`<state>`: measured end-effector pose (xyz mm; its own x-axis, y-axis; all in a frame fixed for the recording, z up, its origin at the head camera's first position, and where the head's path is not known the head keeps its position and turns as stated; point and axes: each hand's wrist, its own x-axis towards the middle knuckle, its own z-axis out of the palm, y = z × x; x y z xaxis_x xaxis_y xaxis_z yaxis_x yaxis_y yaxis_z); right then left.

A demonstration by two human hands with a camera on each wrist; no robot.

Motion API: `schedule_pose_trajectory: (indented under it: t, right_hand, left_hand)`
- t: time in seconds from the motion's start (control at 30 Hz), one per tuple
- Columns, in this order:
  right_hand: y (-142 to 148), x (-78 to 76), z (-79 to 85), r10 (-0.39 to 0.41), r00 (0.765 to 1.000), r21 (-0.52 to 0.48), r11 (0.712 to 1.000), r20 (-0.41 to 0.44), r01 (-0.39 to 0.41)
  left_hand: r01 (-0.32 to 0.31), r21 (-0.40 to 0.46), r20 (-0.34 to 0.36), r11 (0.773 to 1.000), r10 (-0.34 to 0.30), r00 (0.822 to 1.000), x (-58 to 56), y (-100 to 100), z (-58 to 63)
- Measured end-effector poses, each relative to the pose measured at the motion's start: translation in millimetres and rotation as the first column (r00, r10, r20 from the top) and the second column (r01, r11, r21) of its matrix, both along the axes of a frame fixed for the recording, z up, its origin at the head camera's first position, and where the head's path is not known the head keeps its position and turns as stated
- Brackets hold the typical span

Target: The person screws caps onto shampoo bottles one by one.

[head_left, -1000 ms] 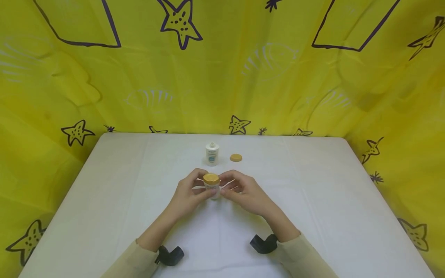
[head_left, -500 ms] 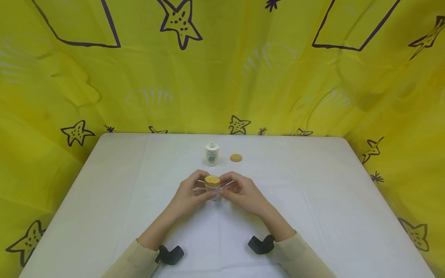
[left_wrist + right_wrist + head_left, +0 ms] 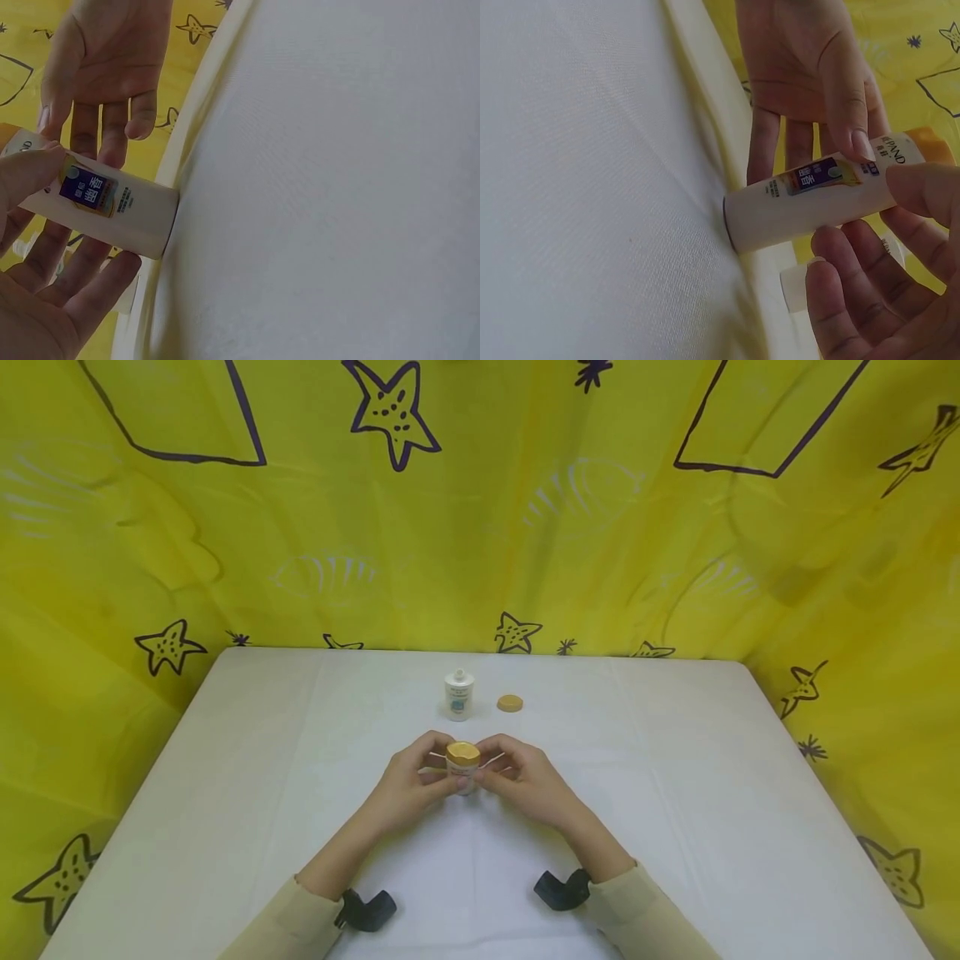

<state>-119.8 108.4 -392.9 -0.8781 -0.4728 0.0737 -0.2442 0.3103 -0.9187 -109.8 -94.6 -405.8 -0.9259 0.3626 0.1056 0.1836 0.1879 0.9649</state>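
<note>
Between my two hands stands a white bottle with a yellow-orange cap (image 3: 462,753), upright, its base at or just above the table. My left hand (image 3: 408,785) holds it, thumb across the front and fingers behind; the left wrist view shows a dark blue label patch on the bottle (image 3: 139,214). On the other side my right hand (image 3: 528,781) has its thumb and curled fingers at the bottle, near the cap end, as the right wrist view shows. Beyond the hands stand an uncapped white bottle (image 3: 459,697) with a small nozzle and, beside it, a loose yellow-orange cap (image 3: 510,703).
A white cloth covers the table (image 3: 247,760). Yellow curtains (image 3: 465,527) with starfish drawings hang at the back and both sides. A black wrist camera mount (image 3: 369,910) sits at the left cuff, another mount (image 3: 562,891) at the right.
The held bottle has shifted slightly to the right, and its cap appears turned a little. Both hands stay around it. The uncapped bottle and loose cap stay in place.
</note>
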Motion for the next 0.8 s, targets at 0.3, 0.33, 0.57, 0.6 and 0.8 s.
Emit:
schedule_pose_trajectory:
  t: [0.3,0.33,0.57,0.6,0.8]
  right_hand:
    - [14.1,-13.5,-14.2,-0.018,1.0,0.056,0.998,-0.02,0.019]
    - [17.1,-17.0,-17.1,-0.031,0.999,0.061,0.998,-0.02,0.032]
    - [34.2,-39.2,-21.8,-0.114,0.993,0.076,0.99,-0.017,0.115]
    - [35.9,-42.0,-21.7,-0.12,0.992,0.082,0.989,-0.024,0.122]
    - [42.5,-57.8,-22.6,-0.122,0.991,0.163,0.978,-0.058,0.13]
  left_hand:
    - [0.031,-0.056,0.027,0.998,-0.029,0.999,-17.1,-18.0,-18.8]
    - [0.022,-0.049,0.035,0.999,-0.02,0.999,-19.2,-20.2,-17.3]
    - [-0.053,-0.052,0.006,0.997,0.053,0.999,-26.4,-26.6,7.2]
    - [-0.059,-0.057,0.007,0.997,0.06,0.998,-28.0,-27.4,6.7]
    - [-0.111,-0.123,-0.031,0.986,0.109,0.994,-45.5,-37.3,-20.5]
